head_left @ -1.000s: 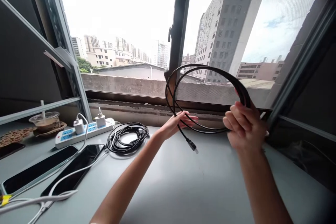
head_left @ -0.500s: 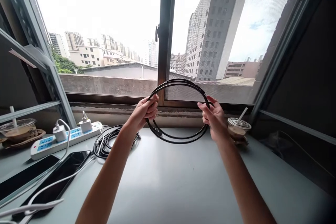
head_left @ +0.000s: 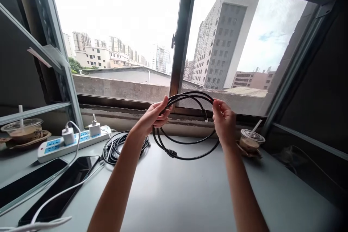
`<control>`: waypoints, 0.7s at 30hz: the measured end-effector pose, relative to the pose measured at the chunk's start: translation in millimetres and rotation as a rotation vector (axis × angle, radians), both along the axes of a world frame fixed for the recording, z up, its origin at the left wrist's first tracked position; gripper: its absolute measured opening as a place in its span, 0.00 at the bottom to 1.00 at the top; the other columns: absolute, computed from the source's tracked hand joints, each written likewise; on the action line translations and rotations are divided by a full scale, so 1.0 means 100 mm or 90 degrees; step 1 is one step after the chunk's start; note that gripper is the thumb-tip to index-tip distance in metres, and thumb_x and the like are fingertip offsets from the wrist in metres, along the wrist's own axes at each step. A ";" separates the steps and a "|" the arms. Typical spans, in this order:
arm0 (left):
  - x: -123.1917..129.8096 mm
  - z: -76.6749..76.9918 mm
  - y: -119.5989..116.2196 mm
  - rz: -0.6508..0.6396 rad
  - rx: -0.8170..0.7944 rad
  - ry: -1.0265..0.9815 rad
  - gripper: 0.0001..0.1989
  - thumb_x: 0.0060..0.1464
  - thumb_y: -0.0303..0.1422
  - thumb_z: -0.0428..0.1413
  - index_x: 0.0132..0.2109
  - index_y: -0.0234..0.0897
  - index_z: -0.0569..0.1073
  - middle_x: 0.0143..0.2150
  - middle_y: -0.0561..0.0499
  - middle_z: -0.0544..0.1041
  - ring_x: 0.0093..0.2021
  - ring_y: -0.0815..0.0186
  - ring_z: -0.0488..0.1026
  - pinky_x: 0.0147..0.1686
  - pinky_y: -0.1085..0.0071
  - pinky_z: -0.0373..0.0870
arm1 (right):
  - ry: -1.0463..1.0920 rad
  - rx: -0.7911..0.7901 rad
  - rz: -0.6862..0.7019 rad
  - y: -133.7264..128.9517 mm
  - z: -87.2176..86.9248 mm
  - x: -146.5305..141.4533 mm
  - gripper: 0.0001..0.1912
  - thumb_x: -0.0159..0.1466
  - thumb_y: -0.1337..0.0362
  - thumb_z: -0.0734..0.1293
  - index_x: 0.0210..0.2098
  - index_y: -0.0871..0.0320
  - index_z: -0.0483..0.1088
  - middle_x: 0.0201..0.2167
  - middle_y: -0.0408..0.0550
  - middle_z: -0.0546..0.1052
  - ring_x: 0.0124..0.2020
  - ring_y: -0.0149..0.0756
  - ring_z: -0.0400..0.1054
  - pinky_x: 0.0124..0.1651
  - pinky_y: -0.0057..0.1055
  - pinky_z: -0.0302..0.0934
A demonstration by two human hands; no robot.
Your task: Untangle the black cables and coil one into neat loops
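The black cable (head_left: 187, 158) is already gathered into wide loops and held up above the desk (head_left: 174, 195), the left hand (head_left: 156, 116) closed around its left side and the right hand (head_left: 225, 119) pinching its upper right. The winding looks mostly done but not neat: the strands spread apart at the bottom, one plug (head_left: 204, 116) dangles inside the ring, another connector (head_left: 172, 153) sits on the lower strands, and no tie shows. A second cable coil (head_left: 106, 154) lies beside the power strip (head_left: 76, 146).
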State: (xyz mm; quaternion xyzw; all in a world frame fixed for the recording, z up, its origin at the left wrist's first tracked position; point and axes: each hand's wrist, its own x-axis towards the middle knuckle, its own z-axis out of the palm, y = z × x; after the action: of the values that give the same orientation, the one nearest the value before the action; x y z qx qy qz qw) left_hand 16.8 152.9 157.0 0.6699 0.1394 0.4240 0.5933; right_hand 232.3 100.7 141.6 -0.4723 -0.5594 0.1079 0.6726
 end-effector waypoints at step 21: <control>0.13 0.10 -0.11 0.137 -0.093 -0.195 0.20 0.59 0.38 0.48 0.21 0.36 0.59 0.09 0.63 0.50 0.07 0.80 0.45 0.09 0.81 0.40 | -0.227 0.218 -0.253 0.14 -0.01 -0.07 0.15 0.60 0.56 0.64 0.44 0.56 0.67 0.43 0.52 0.71 0.40 0.37 0.68 0.36 0.32 0.66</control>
State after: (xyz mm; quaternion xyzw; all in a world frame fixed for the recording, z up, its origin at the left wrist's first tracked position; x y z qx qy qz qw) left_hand 29.4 141.8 167.0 0.5344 0.1487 0.5704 0.6058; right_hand 225.2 114.2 140.7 -0.4639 -0.5752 -0.2057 0.6416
